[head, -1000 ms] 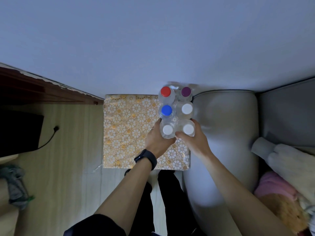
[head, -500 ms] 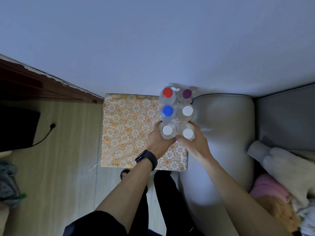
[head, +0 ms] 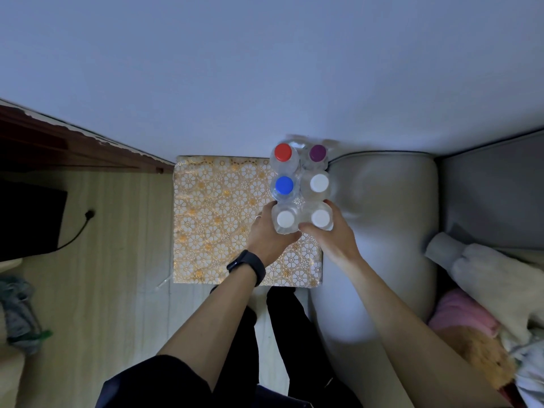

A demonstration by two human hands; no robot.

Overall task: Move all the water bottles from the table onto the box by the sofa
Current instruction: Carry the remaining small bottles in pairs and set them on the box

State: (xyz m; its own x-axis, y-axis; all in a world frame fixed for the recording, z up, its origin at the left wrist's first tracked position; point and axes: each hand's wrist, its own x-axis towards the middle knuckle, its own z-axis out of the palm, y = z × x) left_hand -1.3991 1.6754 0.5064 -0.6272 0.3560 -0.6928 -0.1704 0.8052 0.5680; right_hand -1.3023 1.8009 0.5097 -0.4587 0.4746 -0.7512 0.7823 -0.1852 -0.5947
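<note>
Several clear water bottles stand in two rows on the right side of the box [head: 217,219], which has a white and gold flower pattern. At the back are a red-capped bottle [head: 283,152] and a purple-capped bottle [head: 318,152]. Behind the front pair stand a blue-capped bottle [head: 284,184] and a white-capped bottle [head: 319,182]. My left hand [head: 269,237] grips the front left white-capped bottle [head: 285,219]. My right hand [head: 331,238] grips the front right white-capped bottle [head: 321,217]. Both bottles stand upright against the others.
The grey sofa arm [head: 379,219] touches the box's right side. A wall runs behind the box. A dark panel [head: 28,220] and a cable [head: 79,228] lie on the wooden floor at the left. Blankets [head: 497,290] are heaped on the sofa at the right.
Both hands have shifted the two front white-capped bottles slightly toward the back, closer to the other bottles. The view has tilted a little.
</note>
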